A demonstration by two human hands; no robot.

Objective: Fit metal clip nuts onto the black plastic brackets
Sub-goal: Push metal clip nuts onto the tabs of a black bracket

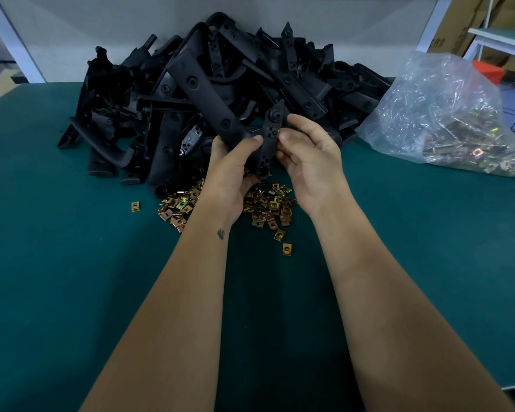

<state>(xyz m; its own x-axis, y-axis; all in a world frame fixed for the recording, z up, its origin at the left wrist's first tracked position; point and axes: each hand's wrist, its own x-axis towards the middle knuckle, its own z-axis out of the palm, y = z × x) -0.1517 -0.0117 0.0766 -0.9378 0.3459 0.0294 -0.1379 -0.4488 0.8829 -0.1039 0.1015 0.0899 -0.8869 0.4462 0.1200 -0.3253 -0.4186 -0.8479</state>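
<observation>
While our left hand (235, 162) grips the black plastic bracket (270, 138) upright just in front of the bracket pile (220, 93), our right hand (306, 156) pinches a clip nut (279, 133) against its edge, so we judge seating is under way; next we need a straight push home. Loose clip nuts (265, 206) lie just nearer us than the pile, with open green mat (72, 263) beyond them.
</observation>
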